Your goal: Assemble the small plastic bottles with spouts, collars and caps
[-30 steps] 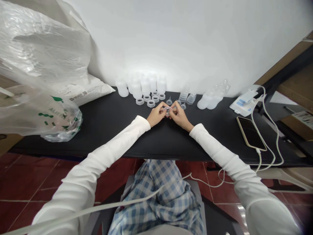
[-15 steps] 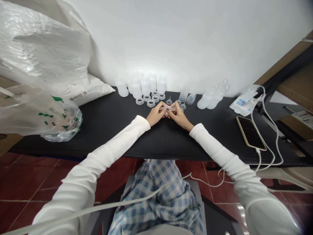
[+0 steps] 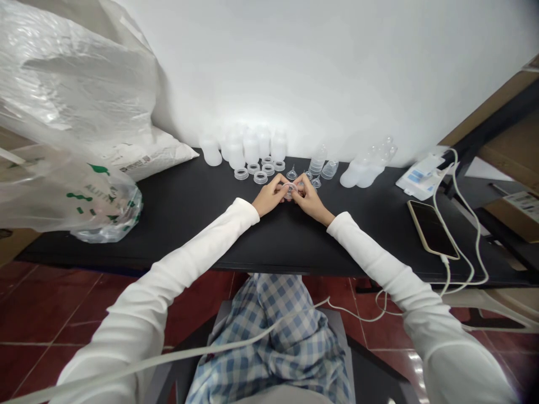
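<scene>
A black table (image 3: 181, 224) stands before a white wall (image 3: 337, 73), above red floor tiles (image 3: 50, 303). At the table's centre, the left hand (image 3: 269, 196) and right hand (image 3: 310, 203) hold a small clear ring (image 3: 288, 188) in a narrow pinch, almost the same as in the earlier frame.

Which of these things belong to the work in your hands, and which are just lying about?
Part of the work: left hand, right hand, clear ring pinched between them, other clear rings, small clear funnels, translucent cups.

Lying about: smartphone, white charging cable, plastic bag.
</scene>
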{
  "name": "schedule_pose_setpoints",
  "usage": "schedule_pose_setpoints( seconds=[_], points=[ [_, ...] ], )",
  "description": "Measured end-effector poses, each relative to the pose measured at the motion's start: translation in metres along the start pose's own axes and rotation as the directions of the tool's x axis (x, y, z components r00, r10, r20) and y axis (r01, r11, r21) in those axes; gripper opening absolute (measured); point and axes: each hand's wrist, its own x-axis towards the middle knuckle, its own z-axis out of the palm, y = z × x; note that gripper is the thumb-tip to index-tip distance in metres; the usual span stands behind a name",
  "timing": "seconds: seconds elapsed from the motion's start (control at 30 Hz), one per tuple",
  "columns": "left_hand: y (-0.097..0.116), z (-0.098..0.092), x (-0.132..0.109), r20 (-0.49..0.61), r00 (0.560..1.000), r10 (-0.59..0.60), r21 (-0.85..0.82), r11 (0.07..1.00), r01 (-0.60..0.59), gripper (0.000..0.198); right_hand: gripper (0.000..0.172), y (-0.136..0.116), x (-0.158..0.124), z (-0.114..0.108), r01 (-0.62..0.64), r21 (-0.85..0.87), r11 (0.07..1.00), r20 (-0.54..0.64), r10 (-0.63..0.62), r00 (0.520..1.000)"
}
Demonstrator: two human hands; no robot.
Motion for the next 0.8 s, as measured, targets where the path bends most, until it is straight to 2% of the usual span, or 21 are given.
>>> schedule_pose_setpoints(
  seconds=[0.13, 0.3, 0.4, 0.8],
  points=[
    [-0.005, -0.001, 0.003, 0.044, 0.999, 0.021, -0.060, 0.998, -0.019, 0.025, 0.047, -0.004, 0.000, 0.000, -0.021, 0.039, 0.999, -0.027, 0.023, 0.999],
    [-0.008, -0.001, 0.003, -0.006, 0.999, 0.054, -0.077, 0.996, -0.054, 0.027, 0.050, -0.007, -0.001, 0.000, 0.004, 0.046, 0.999, 0.014, -0.005, 1.000],
    [-0.007, 0.000, 0.002, -0.016, 0.998, 0.053, -0.073, 0.996, -0.054, 0.027, 0.052, -0.007, -0.001, 0.000, 0.015, 0.048, 0.999, -0.002, -0.015, 1.000],
    [0.004, 0.007, -0.002, -0.048, 0.999, -0.002, -0.082, 0.997, -0.002, 0.022, 0.058, -0.011, -0.001, 0.003, -0.023, 0.084, 0.996, -0.023, 0.025, 0.999]
  ],
)
